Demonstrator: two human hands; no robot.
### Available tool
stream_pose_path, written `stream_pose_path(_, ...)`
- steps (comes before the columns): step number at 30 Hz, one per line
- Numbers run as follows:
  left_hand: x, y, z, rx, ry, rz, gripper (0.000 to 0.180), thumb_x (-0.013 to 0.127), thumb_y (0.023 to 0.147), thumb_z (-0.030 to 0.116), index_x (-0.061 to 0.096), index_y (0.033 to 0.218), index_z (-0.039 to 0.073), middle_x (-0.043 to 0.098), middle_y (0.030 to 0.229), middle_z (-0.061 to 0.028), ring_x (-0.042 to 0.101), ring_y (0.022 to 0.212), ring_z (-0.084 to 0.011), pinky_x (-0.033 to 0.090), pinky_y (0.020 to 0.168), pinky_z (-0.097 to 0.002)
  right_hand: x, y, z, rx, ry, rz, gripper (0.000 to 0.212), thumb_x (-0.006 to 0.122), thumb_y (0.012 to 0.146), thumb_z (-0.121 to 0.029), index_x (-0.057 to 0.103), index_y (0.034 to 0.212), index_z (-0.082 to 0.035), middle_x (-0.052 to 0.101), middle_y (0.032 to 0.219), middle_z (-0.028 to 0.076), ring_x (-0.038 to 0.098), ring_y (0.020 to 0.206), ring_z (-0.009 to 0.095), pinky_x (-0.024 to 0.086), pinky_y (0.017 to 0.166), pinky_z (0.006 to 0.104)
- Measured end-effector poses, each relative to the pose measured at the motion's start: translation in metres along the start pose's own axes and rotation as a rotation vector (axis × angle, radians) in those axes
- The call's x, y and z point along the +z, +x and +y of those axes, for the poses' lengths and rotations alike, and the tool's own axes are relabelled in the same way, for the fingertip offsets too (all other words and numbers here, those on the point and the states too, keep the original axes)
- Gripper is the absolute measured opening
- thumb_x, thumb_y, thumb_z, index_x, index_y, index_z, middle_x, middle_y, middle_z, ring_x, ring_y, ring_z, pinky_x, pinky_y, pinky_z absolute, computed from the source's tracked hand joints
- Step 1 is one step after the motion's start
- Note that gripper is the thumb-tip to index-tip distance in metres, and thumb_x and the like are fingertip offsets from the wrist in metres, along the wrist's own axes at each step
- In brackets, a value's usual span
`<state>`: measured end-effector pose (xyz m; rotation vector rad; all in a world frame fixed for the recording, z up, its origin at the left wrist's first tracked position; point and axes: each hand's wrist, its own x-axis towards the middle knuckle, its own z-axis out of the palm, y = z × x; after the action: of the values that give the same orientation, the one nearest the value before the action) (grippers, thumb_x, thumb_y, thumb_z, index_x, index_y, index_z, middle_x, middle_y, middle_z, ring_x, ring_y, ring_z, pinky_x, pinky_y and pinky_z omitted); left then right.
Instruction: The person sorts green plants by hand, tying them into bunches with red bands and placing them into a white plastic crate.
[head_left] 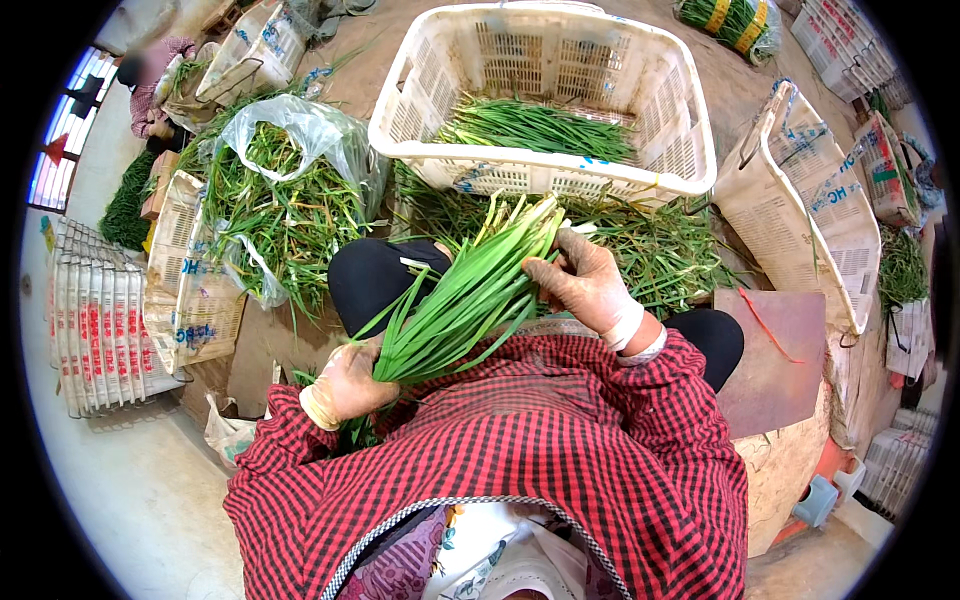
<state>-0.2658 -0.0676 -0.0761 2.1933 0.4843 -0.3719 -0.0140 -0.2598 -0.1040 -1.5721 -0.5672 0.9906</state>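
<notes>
A bunch of long green Chinese chives [465, 290] lies slantwise across my lap, its pale root ends up and to the right. My gloved left hand [352, 382] is closed round the lower, leafy end. At the upper end, my gloved right hand [590, 278] grips near the pale stems with thumb and fingers. Just beyond the bunch stands a white plastic crate [545, 172] with a layer of chives [540, 130] on its floor. Loose leaves and trimmings [650, 255] are heaped between my knees and the crate.
A clear plastic bag [345, 150] full of leaves sits at the left. Tilted white crates stand left [190, 270] and right [800, 200]. A flat brown board [770, 360] with a red strip lies by my right knee. Another person [160, 85] sits at the far left.
</notes>
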Motion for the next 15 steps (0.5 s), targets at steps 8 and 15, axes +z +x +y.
stream_pose_path(8, -0.005, -0.002, 0.008, 0.149, 0.202, 0.275, 0.067, 0.069, 0.071, 0.016, 0.044, 0.133, 0.011, 0.062, 0.103, -0.0128, 0.063, 0.09, -0.0308, 0.051, 0.076, -0.0351, -0.011, -0.007, 0.001, -0.079, -0.051, 0.049, 0.015, 0.056, 0.089, -0.013, 0.06, 0.085, 0.001, 0.057, 0.058, 0.002, 0.052, 0.05, 0.007, 0.043, 0.048, 0.0234)
stream_pose_path(15, -0.014, -0.006, 0.016, 0.159, 0.228, 0.464, 0.075, 0.068, 0.062, 0.006, 0.044, 0.133, 0.01, 0.061, 0.111, -0.015, 0.062, 0.096, -0.0319, 0.051, 0.079, -0.0352, -0.04, 0.005, 0.031, -0.167, -0.04, 0.288, 0.009, 0.058, 0.088, -0.009, 0.062, 0.09, -0.001, 0.055, 0.057, 0.0, 0.049, 0.046, 0.006, 0.039, 0.043, 0.0218)
